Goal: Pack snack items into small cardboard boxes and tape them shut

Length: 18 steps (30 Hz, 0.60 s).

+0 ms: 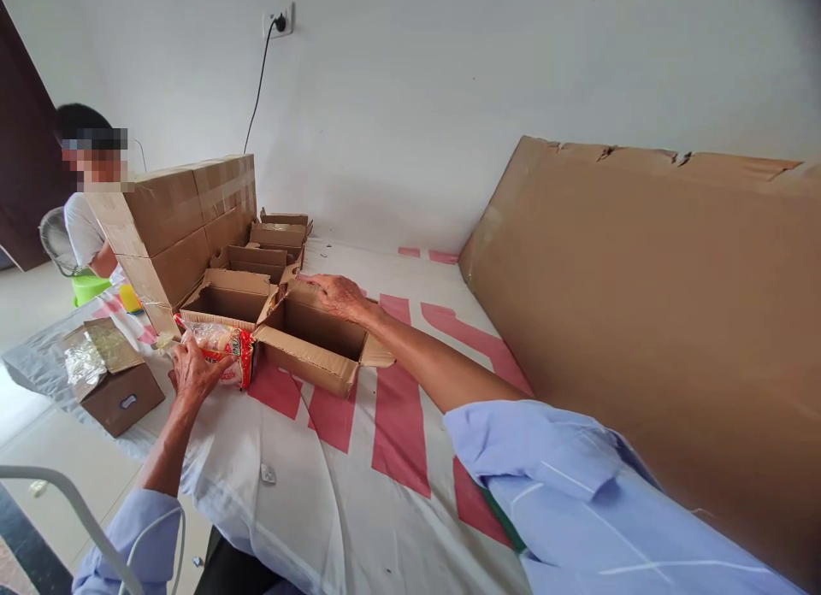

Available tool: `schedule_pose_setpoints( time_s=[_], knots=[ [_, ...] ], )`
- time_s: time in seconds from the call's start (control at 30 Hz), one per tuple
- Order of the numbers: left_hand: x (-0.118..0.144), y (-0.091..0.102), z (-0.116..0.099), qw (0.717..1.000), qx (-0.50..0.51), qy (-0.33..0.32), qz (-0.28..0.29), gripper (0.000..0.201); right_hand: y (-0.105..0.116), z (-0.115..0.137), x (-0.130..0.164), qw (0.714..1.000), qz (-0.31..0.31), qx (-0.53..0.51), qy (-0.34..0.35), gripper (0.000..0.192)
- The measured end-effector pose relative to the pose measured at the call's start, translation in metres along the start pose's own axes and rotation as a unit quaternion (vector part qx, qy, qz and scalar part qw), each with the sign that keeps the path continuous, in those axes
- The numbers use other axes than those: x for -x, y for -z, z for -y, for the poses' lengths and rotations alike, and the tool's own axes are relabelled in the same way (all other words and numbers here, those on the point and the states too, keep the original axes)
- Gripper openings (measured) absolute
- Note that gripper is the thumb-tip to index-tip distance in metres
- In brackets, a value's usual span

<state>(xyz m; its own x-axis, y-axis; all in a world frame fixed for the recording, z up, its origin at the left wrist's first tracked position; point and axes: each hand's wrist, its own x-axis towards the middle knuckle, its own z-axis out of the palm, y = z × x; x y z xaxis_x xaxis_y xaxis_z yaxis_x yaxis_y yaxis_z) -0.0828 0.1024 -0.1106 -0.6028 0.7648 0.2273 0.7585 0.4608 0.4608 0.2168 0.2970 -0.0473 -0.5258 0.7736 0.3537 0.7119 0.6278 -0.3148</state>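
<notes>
My left hand (196, 371) is closed on a red-and-clear plastic packet (242, 356) at the near side of the open boxes. The packet's pale contents show only faintly through the film. My right hand (339, 297) reaches across to the far edge of an open cardboard box (314, 356), its fingers bent over the flap there. That box looks hollow inside, and its near flap hangs outward. Beside it on the left sits another open cardboard box (234, 296), directly behind the packet.
More open boxes (279, 234) line up toward the wall. Stacked sealed cartons (170, 219) stand left of them. A small box with clear plastic (121, 385) lies at the table's left edge. A large cardboard sheet (654, 321) leans at right. Another person (83, 223) sits beyond the cartons.
</notes>
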Motion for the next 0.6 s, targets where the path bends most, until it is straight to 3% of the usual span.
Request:
schedule_pose_setpoints(
  time_s=[0.17, 0.3, 0.37, 0.5, 0.6],
  knots=[
    [-0.009, -0.004, -0.005, 1.000, 0.025, 0.011, -0.010, 0.114, 0.004, 0.012, -0.004, 0.999, 0.000, 0.041, 0.015, 0.053],
    [-0.009, -0.009, 0.014, 0.995, 0.095, -0.010, -0.031, 0.121, 0.015, 0.015, 0.008, 0.998, -0.012, 0.063, 0.024, 0.054],
    [-0.007, -0.011, 0.026, 0.990, 0.132, -0.035, -0.044, 0.115, 0.024, 0.013, 0.019, 0.997, -0.042, 0.061, 0.036, 0.051],
    [-0.005, -0.015, 0.039, 0.980, 0.179, -0.065, -0.056, 0.099, 0.039, 0.021, 0.061, 0.983, -0.150, -0.001, 0.106, 0.039],
    [-0.002, -0.016, 0.041, 0.979, 0.187, -0.062, -0.055, 0.096, 0.032, 0.051, 0.116, 0.965, -0.185, -0.086, 0.163, 0.030]
  ],
)
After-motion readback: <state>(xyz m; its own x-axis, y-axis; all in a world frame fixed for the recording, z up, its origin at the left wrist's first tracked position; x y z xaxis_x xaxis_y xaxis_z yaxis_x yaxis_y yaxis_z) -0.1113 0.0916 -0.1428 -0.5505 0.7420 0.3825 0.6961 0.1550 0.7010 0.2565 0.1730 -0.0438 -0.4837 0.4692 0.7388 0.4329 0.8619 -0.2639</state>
